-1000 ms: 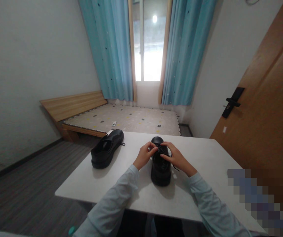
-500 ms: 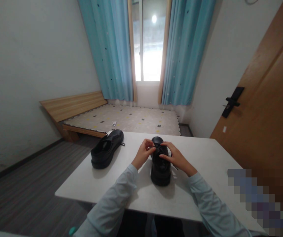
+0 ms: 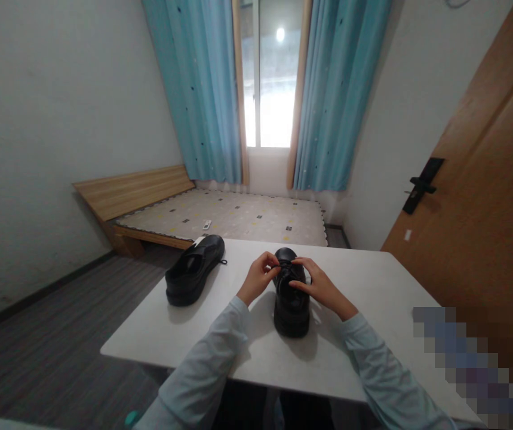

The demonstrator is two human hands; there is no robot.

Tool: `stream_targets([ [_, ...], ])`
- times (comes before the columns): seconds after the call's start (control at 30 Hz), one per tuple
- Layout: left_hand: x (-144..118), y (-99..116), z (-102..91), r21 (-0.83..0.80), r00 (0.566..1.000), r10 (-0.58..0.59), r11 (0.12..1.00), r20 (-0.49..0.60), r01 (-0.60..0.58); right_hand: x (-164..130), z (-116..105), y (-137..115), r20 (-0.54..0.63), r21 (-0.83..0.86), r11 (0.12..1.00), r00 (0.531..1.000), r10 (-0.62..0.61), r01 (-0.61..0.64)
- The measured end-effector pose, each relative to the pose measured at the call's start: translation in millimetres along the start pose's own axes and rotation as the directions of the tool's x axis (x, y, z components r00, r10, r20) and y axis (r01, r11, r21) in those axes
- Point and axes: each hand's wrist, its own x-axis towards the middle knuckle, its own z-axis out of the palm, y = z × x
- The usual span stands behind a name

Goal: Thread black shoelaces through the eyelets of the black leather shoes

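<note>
Shoe [image 3: 291, 301] laces — both hands unmoved, pinching.

second black shoe [image 3: 194, 276] sits off to the side on the white worktop [image 3: 372, 286], low wooden bed [image 3: 220, 218] behind, teal curtains [image 3: 202, 89] round the window [image 3: 269, 77], wooden door [image 3: 484, 197] on the right

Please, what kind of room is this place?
Probably a bedroom in a home: a low wooden bed stands under a window with blue curtains, beside a wooden door.
</note>
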Motion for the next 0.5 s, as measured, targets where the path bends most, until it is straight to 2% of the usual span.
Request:
stream_targets([
  [0.2, -2, 8, -5.6, 0.262, 0.998, 0.042, 0.964, 0.052, -0.054, 0, -1, -1, 0.009, -0.002, 1.000, 1.000, -0.002, 0.002],
  [0.4, -2, 0, -8.8, 0.469, 0.993, 0.102, 0.875, 0.063, -0.119, 0, -1, -2, -0.003, -0.003, 1.000, 1.000, -0.017, 0.017],
  [0.5, -2, -3, -9.7, 0.519, 0.987, 0.154, 0.840, 0.054, -0.160, 0, -2, -4, 0.000, -0.005, 1.000, 1.000, -0.011, 0.011],
])
